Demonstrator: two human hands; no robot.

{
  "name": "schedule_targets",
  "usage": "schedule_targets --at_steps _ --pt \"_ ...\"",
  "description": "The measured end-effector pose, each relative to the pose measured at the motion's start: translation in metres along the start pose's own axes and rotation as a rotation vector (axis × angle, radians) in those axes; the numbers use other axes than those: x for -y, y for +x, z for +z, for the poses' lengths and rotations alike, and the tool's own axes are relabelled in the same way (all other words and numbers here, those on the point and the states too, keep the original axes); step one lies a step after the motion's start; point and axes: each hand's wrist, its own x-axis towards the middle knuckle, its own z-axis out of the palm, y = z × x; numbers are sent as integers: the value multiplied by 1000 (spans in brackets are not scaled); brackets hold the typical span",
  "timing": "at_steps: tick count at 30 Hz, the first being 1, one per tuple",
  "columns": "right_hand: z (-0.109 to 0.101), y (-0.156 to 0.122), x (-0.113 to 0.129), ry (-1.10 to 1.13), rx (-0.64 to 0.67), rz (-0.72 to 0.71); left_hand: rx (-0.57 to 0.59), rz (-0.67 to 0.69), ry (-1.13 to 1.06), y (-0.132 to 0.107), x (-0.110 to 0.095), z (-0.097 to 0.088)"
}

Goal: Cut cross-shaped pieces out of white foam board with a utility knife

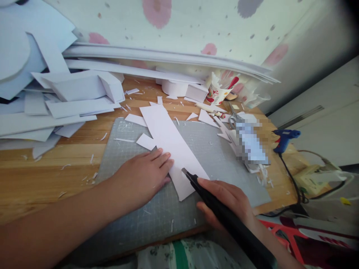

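A long strip of white foam board (168, 130) lies aslant on the grey cutting mat (224, 157). The flattened fingers of my left hand (143, 168) rest on its left edge, the palm over the mat. My right hand (227, 198) is closed around a black utility knife (221, 211), whose short blade points up and left over the near part of the strip. Whether the blade touches the board, I cannot tell. A small white offcut (146, 142) sits against the strip's left side, beyond my left fingertips.
Stacked white board pieces (81, 87) fill the back left. At the back right are a paper cup (217, 94) holding a red-handled item, scissors (232, 116) and a blurred-out object (251, 142). A blue glue gun (286, 140) with its cord stands at the table's right edge. Thin shavings are scattered about.
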Motion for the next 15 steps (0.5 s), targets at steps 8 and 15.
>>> schedule_targets --at_steps 8,15 --pt "-7 -8 4 -29 31 -35 37 -2 7 0 2 -2" --pt "-15 -27 3 -40 96 -47 13 26 37 -1 6 2"
